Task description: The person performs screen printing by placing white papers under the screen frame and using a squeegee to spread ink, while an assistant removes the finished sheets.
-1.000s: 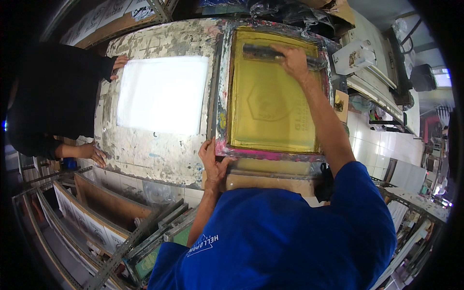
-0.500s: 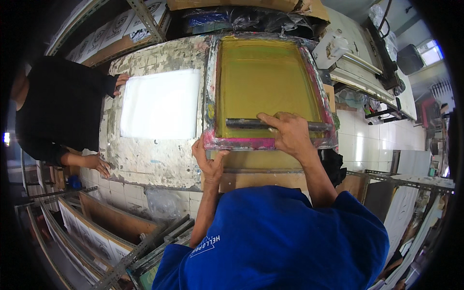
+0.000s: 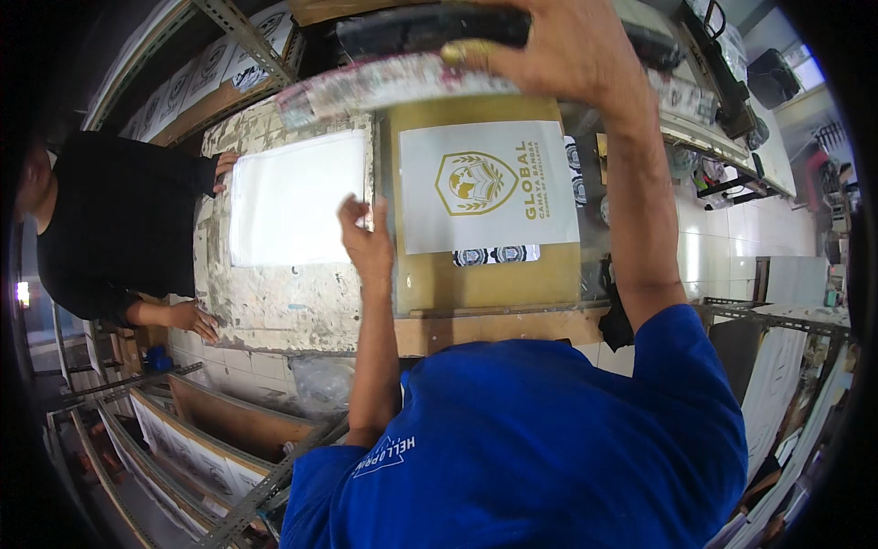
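A screen-printing frame (image 3: 393,84) is tilted up at the far side of the table. My right hand (image 3: 567,55) grips its raised near edge, and the long dark bar of a squeegee (image 3: 430,37) lies along it under the same hand. Yellowish ink marks the thumb. Below the frame, a white printed sheet (image 3: 421,201) with a gold shield emblem rests on a yellowish board (image 3: 530,284). My left hand (image 3: 369,242) hovers between that sheet and a stack of blank white sheets (image 3: 297,201), fingers apart, holding nothing I can see.
A co-worker in black (image 3: 119,229) stands at the left, one hand (image 3: 224,169) at the white stack and the other (image 3: 194,320) on the stained worktable (image 3: 274,311). Metal racks (image 3: 229,448) with printed sheets stand lower left. More shelving (image 3: 768,384) stands at the right.
The screen frame has swung up and away, raised by my right hand, uncovering the gold-printed sheet. My left hand has let go of the frame's near corner and moved up toward the white stack.
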A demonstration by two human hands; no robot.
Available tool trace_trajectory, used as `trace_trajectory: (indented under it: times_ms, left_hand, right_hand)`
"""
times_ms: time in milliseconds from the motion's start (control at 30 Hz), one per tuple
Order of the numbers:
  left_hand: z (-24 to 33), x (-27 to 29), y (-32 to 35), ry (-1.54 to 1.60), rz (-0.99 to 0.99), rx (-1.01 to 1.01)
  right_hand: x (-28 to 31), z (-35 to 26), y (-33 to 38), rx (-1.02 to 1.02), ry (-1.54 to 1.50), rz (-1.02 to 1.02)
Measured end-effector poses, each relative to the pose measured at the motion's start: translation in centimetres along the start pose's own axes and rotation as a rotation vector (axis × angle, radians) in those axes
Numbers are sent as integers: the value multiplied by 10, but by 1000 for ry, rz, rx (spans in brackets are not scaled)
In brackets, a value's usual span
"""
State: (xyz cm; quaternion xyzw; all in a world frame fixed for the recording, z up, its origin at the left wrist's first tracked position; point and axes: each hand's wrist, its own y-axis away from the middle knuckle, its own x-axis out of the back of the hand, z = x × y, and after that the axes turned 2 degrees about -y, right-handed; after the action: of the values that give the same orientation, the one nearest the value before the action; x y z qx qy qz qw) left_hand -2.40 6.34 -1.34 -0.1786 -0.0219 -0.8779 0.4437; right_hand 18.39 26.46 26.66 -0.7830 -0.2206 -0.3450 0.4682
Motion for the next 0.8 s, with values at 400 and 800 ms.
trace_trajectory:
  times_ms: [400,800]
  left_hand:
    - [-3,-55,56,-267,-172,-63]
    - [28,-14,11,111,-55,-6]
  right_hand:
    - [13,16,-35,-145,48,-94]
    - [16,14,-40,-146,35,-83]
